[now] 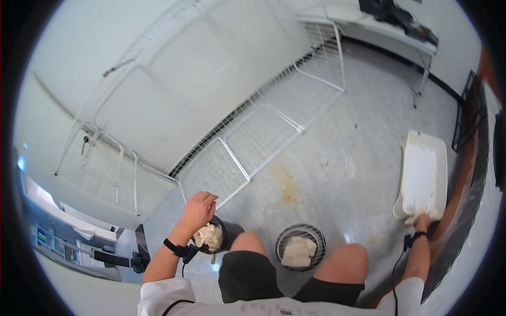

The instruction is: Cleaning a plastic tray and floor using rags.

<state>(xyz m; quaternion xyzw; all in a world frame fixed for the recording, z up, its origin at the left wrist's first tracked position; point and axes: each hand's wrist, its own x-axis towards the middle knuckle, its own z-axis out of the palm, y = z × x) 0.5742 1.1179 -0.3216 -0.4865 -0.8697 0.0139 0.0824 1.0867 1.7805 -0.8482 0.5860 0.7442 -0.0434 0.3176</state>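
Note:
My left hand (199,211) hovers over a black bucket (233,233) by my left knee, palm turned down and nothing seen in it. Crumpled cream cloths (209,237) fill that bucket. Far to the right, my right hand (422,222) grips a cream cloth (413,218) at the near end of an off-white plastic tub (425,170). Part of the cloth is hidden by the fingers. Between my knees stands a round dark basket (280,252) with a folded cream cloth (299,251) lying inside.
A white wire drying rack (249,177) lies along the wall ahead. A white table (379,29) carrying black equipment (403,21) stands at the back right. Beyond the tub is a black metal frame (464,110). A yellowish stain (288,191) marks the grey floor.

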